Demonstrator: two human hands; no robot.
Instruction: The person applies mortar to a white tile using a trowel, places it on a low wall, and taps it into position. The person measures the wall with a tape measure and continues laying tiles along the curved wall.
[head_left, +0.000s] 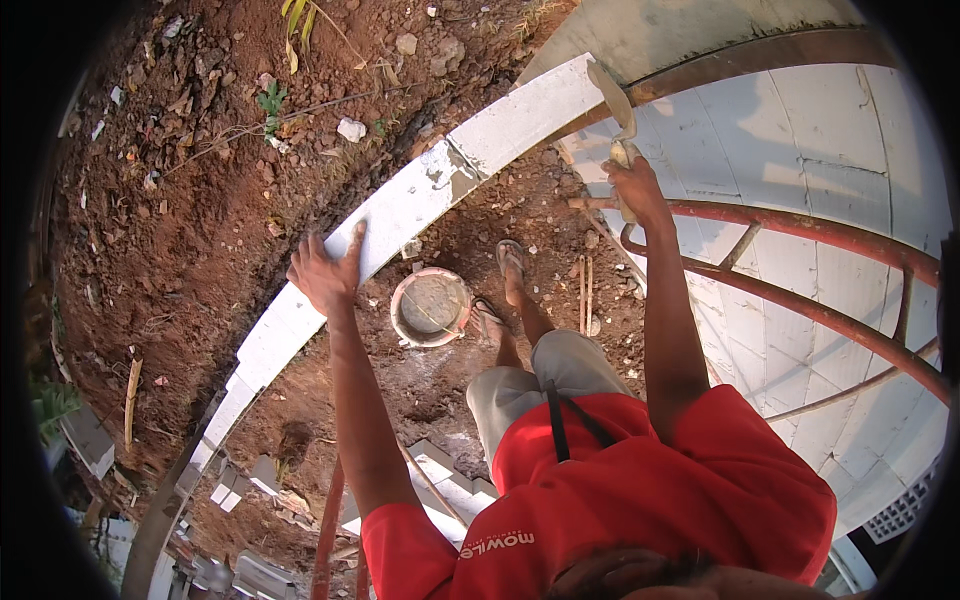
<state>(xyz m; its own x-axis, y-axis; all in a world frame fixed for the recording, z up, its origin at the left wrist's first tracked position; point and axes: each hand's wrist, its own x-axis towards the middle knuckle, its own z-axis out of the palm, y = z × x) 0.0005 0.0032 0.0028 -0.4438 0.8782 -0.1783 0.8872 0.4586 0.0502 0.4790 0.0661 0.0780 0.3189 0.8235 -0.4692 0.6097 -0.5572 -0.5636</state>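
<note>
A worker's left hand (325, 272) rests flat on the top of a low white block wall (420, 195), fingers (352, 248) spread open over its edge and gripping nothing. The right hand (637, 190) is closed around the handle of a trowel (615, 105), whose blade lies on the wall's top further along, beyond the fingertips. Below, a mortar bucket (431, 307) sits on red dirt (190, 190) beside sandalled feet (510, 262); red scaffold pipes (800, 230) cross at right.
</note>
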